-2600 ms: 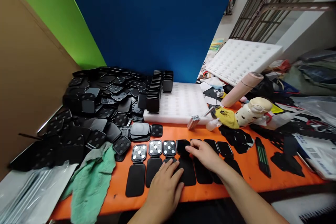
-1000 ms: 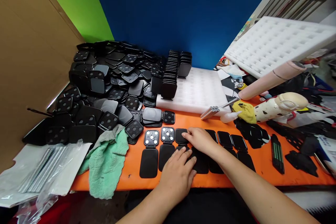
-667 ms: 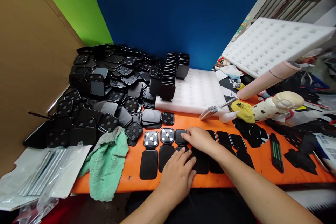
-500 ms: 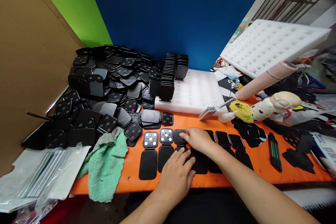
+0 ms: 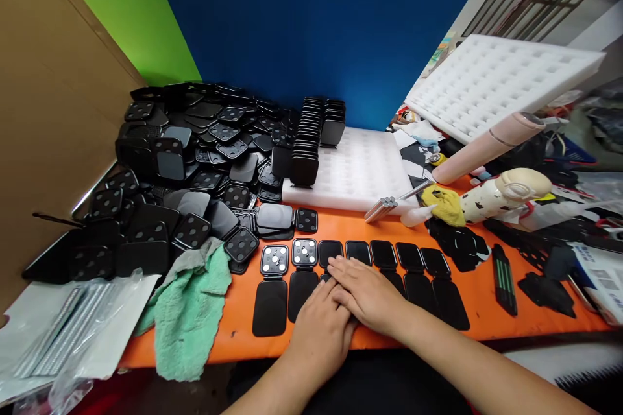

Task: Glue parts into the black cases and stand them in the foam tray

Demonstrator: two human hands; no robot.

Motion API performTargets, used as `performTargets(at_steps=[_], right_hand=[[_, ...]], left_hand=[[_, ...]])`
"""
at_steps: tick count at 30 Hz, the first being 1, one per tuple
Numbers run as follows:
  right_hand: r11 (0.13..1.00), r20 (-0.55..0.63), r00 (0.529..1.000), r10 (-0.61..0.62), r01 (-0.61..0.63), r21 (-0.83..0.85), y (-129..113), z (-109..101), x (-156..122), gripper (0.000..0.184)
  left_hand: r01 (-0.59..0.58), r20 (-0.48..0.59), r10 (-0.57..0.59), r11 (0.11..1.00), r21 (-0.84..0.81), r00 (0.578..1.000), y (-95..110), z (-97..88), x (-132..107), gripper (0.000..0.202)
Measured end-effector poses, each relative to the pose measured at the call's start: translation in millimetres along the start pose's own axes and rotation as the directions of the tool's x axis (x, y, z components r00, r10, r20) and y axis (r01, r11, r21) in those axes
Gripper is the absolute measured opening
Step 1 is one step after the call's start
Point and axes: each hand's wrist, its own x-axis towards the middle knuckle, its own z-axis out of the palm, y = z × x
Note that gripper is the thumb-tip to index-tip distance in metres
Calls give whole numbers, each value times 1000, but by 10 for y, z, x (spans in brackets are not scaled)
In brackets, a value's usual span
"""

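Observation:
A row of black hinged plates [image 5: 270, 308] lies opened out along the front of the orange table. The two leftmost small flaps [image 5: 304, 252] carry white round discs; the other small flaps [image 5: 383, 254] show plain dark faces. Over the third plate from the left, my left hand [image 5: 322, 323] lies with fingers stretched forward, its fingertips partly covered. My right hand [image 5: 368, 293] rests across those fingertips, its own fingers extended and flat. No held object shows in either hand, though the space beneath the palms is hidden.
Loose black plates form a big heap [image 5: 195, 162] on the left. Stacked plates [image 5: 305, 142] stand on a white foam block [image 5: 360, 168]. Nearby are a green cloth [image 5: 187, 311], bagged silver discs [image 5: 73, 331], metal rods [image 5: 380, 209], a yellow cloth [image 5: 442, 204] and a pink cylinder [image 5: 487, 146].
My right hand has slid back from the third small flap and down onto my left hand's fingers. My left hand has stayed nearly in place, and the view has shifted slightly.

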Motion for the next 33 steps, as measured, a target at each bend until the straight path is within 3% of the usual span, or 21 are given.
performTargets(at_steps=[3, 9, 11, 13, 15, 18, 20, 22, 26, 29, 33], right_hand=[[1000, 37, 999, 11, -11, 18, 38, 50, -1, 39], [997, -75, 997, 36, -31, 66, -21, 14, 126, 35], [997, -102, 994, 45, -39, 59, -13, -37, 67, 35], [991, -143, 981, 135, -133, 23, 104, -120, -64, 33], [942, -208, 925, 317, -332, -41, 360, -237, -256, 30], [800, -310, 782, 541, -592, -99, 921, -454, -565, 33], [689, -368, 677, 638, -715, -121, 1291, -583, -711, 36], [601, -397, 601, 694, -787, -139, 1565, -664, -779, 41], [530, -395, 554, 733, -829, -180, 1784, -677, -789, 44], [512, -394, 545, 740, -837, -196, 1820, -637, -817, 45], [507, -390, 534, 750, -843, -177, 1906, -588, -892, 47]], left_hand=[[-18, 15, 18, 1000, 5, 1000, -4, 12, -4, 36], [-40, 19, 39, 998, 58, 999, 5, -14, -5, 42], [-55, 11, 54, 994, 96, 998, -12, -4, -17, 43], [-85, 0, 86, 987, 138, 996, -42, 18, -29, 42], [-112, -12, 116, 979, 171, 993, -72, 40, -36, 40], [-126, -47, 137, 974, 189, 989, -93, 46, -38, 39], [-132, -90, 151, 973, 187, 985, -95, 32, -45, 37], [-140, -137, 168, 971, 195, 976, -104, 5, -71, 35], [-50, -243, 116, 964, 262, 963, -184, -85, -209, 33], [113, -318, -11, 947, 302, 948, -263, -173, -331, 30], [282, -329, -167, 897, 340, 929, -256, -269, -366, 29]])
